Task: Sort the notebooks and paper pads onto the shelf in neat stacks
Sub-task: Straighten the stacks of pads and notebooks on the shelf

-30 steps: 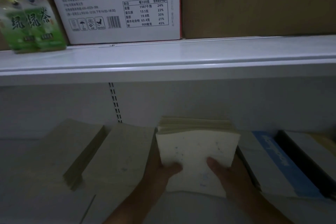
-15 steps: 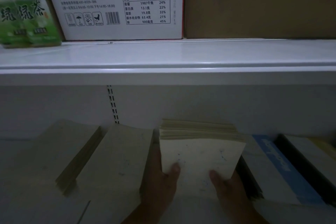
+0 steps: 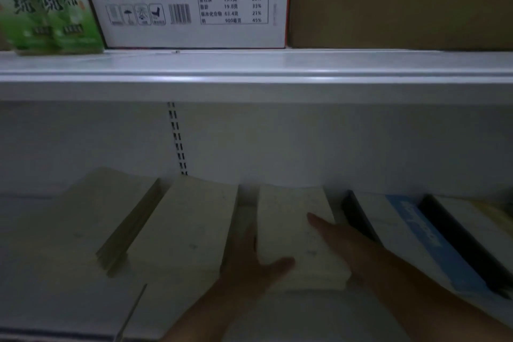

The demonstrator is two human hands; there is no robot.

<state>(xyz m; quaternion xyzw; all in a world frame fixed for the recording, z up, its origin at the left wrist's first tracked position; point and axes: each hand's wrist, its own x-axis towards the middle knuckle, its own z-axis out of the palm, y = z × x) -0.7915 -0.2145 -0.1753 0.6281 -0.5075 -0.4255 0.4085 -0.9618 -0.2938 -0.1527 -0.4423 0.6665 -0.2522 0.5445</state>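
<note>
Left hand (image 3: 249,272) grips the pad (image 3: 288,219); right hand (image 3: 352,247) rests flat atop. An uneven shove could skew it into the notebook (image 3: 410,233) beside the right hand.

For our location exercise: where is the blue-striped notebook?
Head view, lower shelf, right side: the notebook lies between the middle pad and a black-edged stack.
</note>
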